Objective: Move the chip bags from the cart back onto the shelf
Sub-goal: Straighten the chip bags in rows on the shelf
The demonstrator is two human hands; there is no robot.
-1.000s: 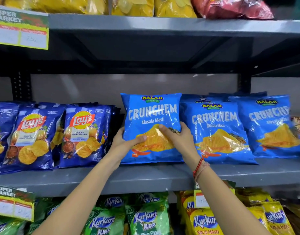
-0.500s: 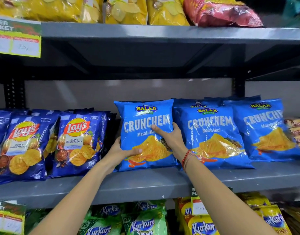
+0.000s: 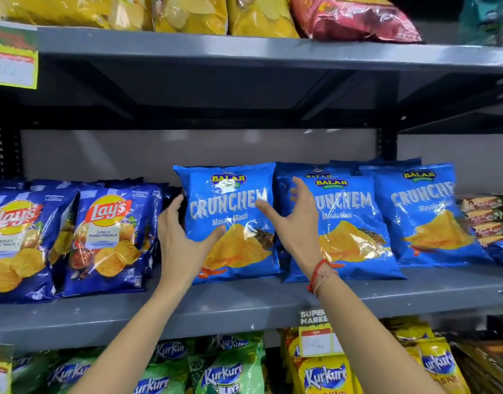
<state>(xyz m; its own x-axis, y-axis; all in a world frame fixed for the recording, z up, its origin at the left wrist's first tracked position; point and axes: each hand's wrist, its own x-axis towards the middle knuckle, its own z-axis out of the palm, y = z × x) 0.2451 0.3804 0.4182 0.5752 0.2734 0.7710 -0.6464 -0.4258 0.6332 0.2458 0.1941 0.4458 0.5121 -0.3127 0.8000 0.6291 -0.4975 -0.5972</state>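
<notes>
A blue Crunchem chip bag [image 3: 230, 206] stands upright on the grey middle shelf [image 3: 244, 302], leaning back beside other Crunchem bags [image 3: 346, 223]. My left hand [image 3: 182, 240] is open at the bag's left edge, thumb near its lower front. My right hand [image 3: 292, 223] is open at the bag's right edge, fingers spread, a red thread around the wrist. Neither hand grips the bag. The cart is out of view.
Dark blue Lay's bags [image 3: 108, 237] fill the shelf's left part. Another Crunchem bag [image 3: 426, 211] and small packets [image 3: 489, 220] sit at the right. Yellow bags [image 3: 187, 12] and a red bag [image 3: 352, 18] lie on the upper shelf; Kurkure bags [image 3: 224, 371] fill the lower one.
Both hands held the Crunchem bag and set it down on the shelf. Now they have let go and opened, with fingers spread beside the standing bag.
</notes>
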